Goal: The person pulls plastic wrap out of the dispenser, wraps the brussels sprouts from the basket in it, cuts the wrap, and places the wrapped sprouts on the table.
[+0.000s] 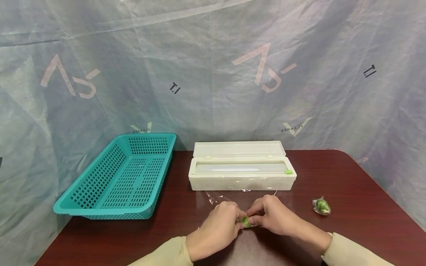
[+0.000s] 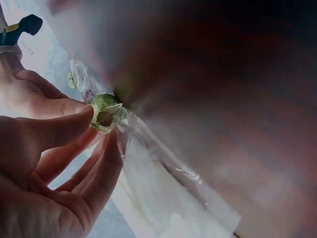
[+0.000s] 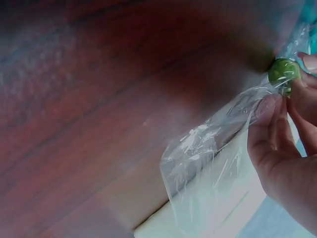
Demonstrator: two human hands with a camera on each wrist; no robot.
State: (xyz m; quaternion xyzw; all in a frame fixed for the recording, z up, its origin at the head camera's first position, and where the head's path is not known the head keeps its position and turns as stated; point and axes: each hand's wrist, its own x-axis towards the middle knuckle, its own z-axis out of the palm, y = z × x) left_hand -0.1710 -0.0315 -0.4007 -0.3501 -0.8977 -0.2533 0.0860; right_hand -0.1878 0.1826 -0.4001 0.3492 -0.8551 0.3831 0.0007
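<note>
A small green Brussels sprout [image 1: 246, 222] is pinched between both hands, low over the table near its front. My left hand [image 1: 220, 226] holds it with thumb and fingers from the left. From the right, my right hand [image 1: 275, 215] pinches it too. The left wrist view shows the brownish cut end of the sprout [image 2: 104, 117]. Clear cling film [image 3: 200, 144] lies around the sprout and spreads out in a wrinkled sheet toward the box. Part of the sprout is covered by the fingertips.
Behind the hands stands a white cling film dispenser box [image 1: 241, 183], lid raised, with a roll [image 1: 239, 168] inside and a green slider [image 1: 288, 171]. A turquoise basket [image 1: 151, 211] stands at the left. Right of the hands lies a film-wrapped sprout [image 1: 321, 206] on the dark red table [image 1: 332, 173].
</note>
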